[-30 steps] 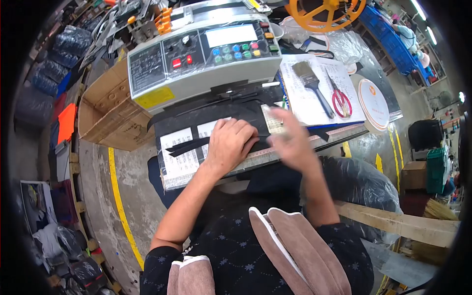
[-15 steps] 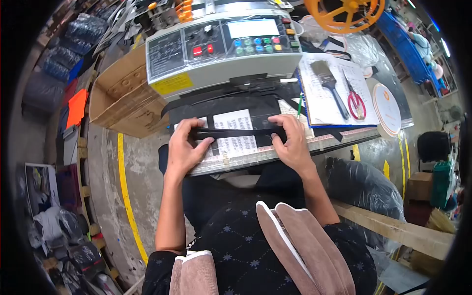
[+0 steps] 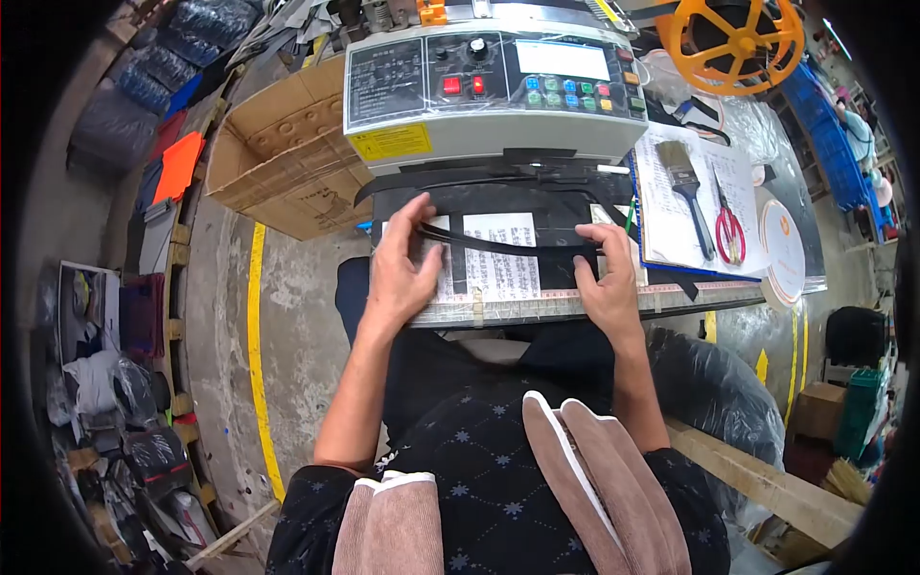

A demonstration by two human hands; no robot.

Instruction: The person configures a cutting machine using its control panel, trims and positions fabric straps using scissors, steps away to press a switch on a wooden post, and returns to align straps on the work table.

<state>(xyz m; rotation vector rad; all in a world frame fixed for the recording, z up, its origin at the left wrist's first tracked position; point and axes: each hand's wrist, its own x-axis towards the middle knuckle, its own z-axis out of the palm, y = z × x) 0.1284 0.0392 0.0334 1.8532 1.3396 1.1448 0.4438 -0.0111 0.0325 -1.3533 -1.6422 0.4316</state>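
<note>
A narrow black strap (image 3: 503,248) runs between my two hands, above a sheet of handwritten paper (image 3: 501,273). My left hand (image 3: 401,273) is at the strap's left end, with thumb and fingers spread apart; the strap passes by the fingertips. At the other end, my right hand (image 3: 613,283) has the strap between its thumb and curled fingers. Part of the strap there is hidden by the fingers. A measuring tape (image 3: 556,294) lies along the table's front edge, below both hands.
A control machine (image 3: 494,105) with buttons and a screen stands behind the hands. To the right lie a notebook (image 3: 661,206), a brush (image 3: 692,196), red-handled scissors (image 3: 730,235) and a round white disc (image 3: 784,251). A cardboard box (image 3: 297,163) stands left; an orange reel (image 3: 738,43) is upper right.
My left hand has loosened, its thumb and fingers spreading wider. The strap now slants and sags from left to right. The whole view has shifted, with the machine appearing further right.
</note>
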